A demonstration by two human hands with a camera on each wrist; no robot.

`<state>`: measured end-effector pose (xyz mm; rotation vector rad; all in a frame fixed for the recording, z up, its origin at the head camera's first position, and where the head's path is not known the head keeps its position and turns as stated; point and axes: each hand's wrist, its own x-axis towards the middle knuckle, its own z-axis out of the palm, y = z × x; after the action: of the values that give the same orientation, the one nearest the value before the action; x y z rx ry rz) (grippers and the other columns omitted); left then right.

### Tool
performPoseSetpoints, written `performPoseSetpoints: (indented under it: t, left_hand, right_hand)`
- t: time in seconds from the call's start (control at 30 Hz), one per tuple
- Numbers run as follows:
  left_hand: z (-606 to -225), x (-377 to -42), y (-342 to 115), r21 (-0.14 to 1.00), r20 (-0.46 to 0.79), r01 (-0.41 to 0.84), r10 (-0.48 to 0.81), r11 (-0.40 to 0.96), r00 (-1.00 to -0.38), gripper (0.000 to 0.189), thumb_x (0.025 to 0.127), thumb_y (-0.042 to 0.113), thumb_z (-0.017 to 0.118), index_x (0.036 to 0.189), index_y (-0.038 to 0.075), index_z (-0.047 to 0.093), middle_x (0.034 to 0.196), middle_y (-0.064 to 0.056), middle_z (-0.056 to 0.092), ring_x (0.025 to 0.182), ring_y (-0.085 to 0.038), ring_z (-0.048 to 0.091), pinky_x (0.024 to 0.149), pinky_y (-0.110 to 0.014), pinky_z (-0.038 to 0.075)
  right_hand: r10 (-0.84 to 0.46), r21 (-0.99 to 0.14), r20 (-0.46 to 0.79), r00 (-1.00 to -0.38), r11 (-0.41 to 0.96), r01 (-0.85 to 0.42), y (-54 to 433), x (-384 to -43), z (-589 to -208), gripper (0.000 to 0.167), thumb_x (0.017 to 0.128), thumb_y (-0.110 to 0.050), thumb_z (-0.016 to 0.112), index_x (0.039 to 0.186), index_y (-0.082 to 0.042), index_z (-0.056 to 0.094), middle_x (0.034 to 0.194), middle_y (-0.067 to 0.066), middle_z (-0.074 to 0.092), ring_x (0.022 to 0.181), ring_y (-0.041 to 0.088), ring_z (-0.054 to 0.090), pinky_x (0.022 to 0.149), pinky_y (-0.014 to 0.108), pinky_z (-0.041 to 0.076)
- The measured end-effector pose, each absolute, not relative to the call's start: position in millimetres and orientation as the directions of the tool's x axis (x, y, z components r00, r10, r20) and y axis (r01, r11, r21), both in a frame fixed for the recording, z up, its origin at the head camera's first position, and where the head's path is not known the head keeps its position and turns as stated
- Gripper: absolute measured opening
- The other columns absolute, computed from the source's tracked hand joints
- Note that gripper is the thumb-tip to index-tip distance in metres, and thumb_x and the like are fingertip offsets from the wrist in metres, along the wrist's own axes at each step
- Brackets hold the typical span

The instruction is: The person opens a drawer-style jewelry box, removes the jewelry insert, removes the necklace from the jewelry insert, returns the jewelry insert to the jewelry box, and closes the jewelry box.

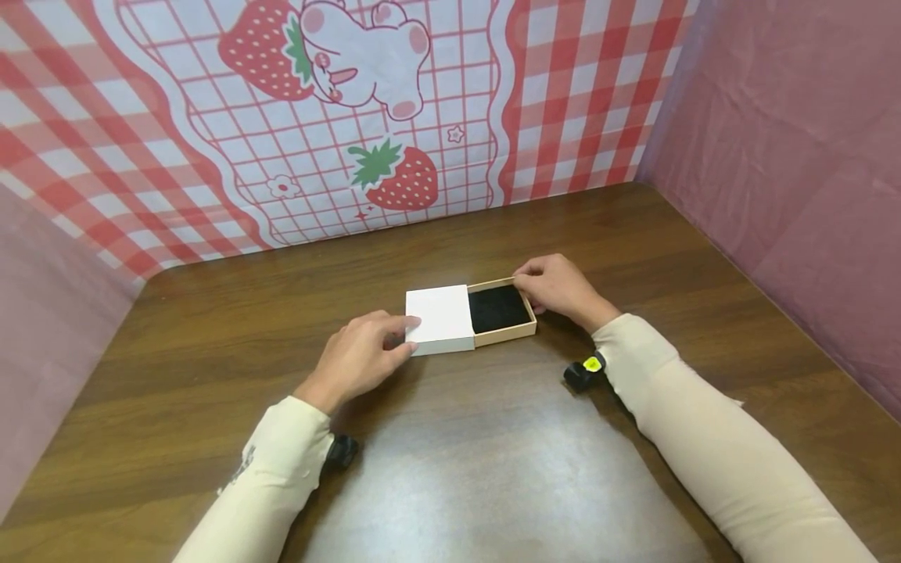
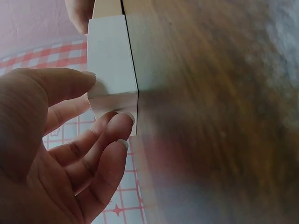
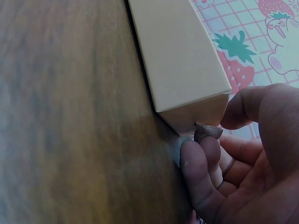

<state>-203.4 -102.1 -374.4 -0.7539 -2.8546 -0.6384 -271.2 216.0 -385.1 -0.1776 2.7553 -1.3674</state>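
Observation:
A small sliding gift box lies flat on the table, its white sleeve (image 1: 440, 314) on the left and its tan drawer (image 1: 507, 335) partly out to the right. Black padding (image 1: 498, 308) fills the drawer's exposed part. My left hand (image 1: 357, 353) holds the sleeve's left end, thumb at the front side and a finger over the top. At the drawer's right end is my right hand (image 1: 559, 288). In the right wrist view its fingers pinch a small brown pull tab (image 3: 209, 131) on the drawer's end face. The drawer's left part is hidden inside the sleeve.
The brown wood-grain table (image 1: 464, 446) extends all around the box. Behind it hangs a red-and-white checked cloth (image 1: 464, 172) with strawberries, and a pink cloth (image 1: 795, 172) stands at the right. Black wrist cameras (image 1: 342, 451) sit under both sleeved forearms.

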Motion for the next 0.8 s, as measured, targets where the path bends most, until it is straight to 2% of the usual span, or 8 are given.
performPoseSetpoints:
  t: [0.4,0.8]
  left_hand:
    - [-373.1,-201.0,-102.2,0.370,0.218,0.502,0.452,0.782,-0.865,0.035,0.092,0.026,0.073,0.127,0.028,0.072,0.099,0.006,0.070,0.088,-0.016,0.062,0.076,-0.045,0.051]
    - [-372.9,-201.2,-101.9,0.355,0.212,0.500,0.453,0.790,-0.866,0.035,0.093,0.027,0.072,0.127,0.029,0.072,0.100,0.006,0.069,0.088,-0.017,0.062,0.074,-0.044,0.051]
  right_hand:
    - [-0.133,-0.792,0.025,-0.991,0.602,-0.101,216.4,-271.7,-386.3,0.026,0.092,-0.019,0.058,0.103,0.000,0.072,0.071,0.007,0.061,0.067,0.019,0.058,0.054,0.033,0.055]
    - [-0.144,-0.792,0.041,-0.989,0.599,-0.120,216.6,-271.4,-387.2,0.024,0.092,-0.017,0.058,0.101,0.001,0.072,0.071,0.007,0.061,0.067,0.019,0.059,0.055,0.033,0.056]
